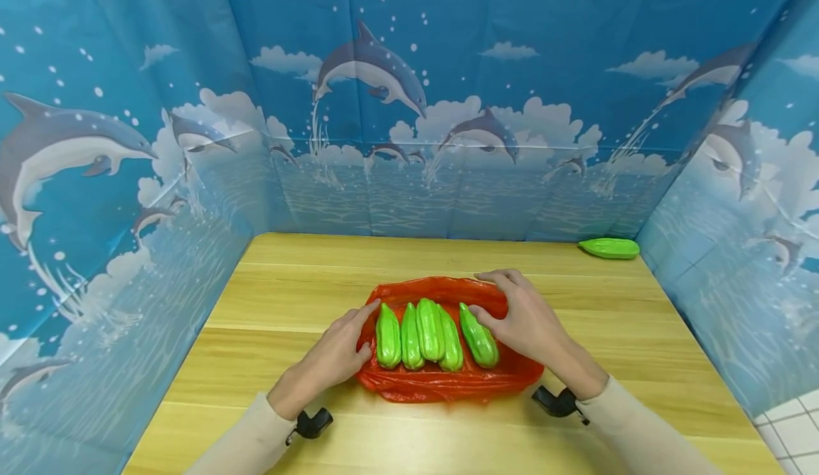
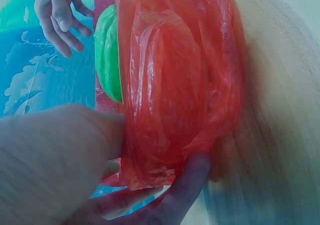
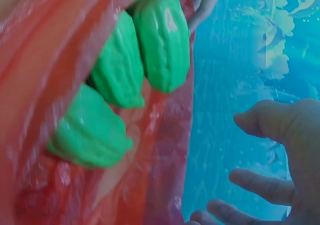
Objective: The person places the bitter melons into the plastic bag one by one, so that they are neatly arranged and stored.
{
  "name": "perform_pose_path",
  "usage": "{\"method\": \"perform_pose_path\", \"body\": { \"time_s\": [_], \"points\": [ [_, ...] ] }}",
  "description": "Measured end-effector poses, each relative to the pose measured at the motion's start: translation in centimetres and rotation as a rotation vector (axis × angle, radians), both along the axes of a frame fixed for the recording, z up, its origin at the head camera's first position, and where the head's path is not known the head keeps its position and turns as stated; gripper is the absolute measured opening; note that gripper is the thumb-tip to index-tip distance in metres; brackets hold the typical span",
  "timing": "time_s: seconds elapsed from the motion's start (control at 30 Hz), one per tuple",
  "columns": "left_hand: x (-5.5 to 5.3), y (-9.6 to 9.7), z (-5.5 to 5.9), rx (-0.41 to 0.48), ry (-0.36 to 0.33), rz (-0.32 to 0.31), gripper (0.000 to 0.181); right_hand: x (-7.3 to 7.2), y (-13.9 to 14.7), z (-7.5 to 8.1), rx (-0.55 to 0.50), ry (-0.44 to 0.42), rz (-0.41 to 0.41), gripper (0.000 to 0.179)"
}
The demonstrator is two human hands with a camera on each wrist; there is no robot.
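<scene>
A red plastic bag (image 1: 441,390) lies spread wide at its mouth on the wooden table, with several ribbed green gourds (image 1: 430,329) side by side in it. My left hand (image 1: 333,347) holds the bag's left edge; its thumb and fingers straddle the thin plastic (image 2: 170,95) in the left wrist view. Over the bag's right side is my right hand (image 1: 527,315), fingers spread and thumb near the rightmost gourd (image 1: 480,340). The right wrist view shows that hand (image 3: 280,170) apart from the bag, with nothing in its fingers.
Another green gourd (image 1: 610,248) lies outside the bag at the table's far right corner. Blue dolphin-print sheeting (image 1: 441,198) walls the table (image 1: 256,283) at the back and both sides. A black wrist-camera mount (image 1: 557,402) hangs below each wrist.
</scene>
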State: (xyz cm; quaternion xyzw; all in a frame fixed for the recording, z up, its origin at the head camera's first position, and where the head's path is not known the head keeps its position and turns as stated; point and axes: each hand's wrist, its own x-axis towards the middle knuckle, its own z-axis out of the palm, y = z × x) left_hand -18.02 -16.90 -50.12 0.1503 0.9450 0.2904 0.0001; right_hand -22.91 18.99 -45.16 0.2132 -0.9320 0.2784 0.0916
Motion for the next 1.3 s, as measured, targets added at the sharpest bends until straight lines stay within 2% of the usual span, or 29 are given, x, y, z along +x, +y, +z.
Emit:
{"method": "perform_pose_path", "body": {
  "time_s": [0.3, 0.57, 0.8, 1.07, 1.3],
  "points": [
    [0.0, 0.0, -0.2, 0.004, -0.009, 0.006, 0.08, -1.0, 2.7, 1.0, -0.001, -0.03, -0.046, 0.062],
    [0.1, 0.1, -0.2, -0.004, -0.016, 0.025, 0.079, -2.7, 5.8, 1.1, -0.019, -0.018, -0.036, 0.064],
    [0.6, 0.3, -0.4, 0.007, -0.024, 0.027, 0.079, -4.3, 8.5, -0.2, -0.014, -0.002, -0.057, 0.065],
    [0.7, 0.3, -0.7, 0.016, -0.005, 0.033, 0.08, -6.6, 11.6, -2.4, -0.007, 0.003, -0.108, 0.067],
    [0.8, 0.5, -0.5, 0.027, -0.026, 0.026, 0.076, -9.0, 14.6, -4.2, -0.012, -0.03, -0.143, 0.073]
  ]
}}
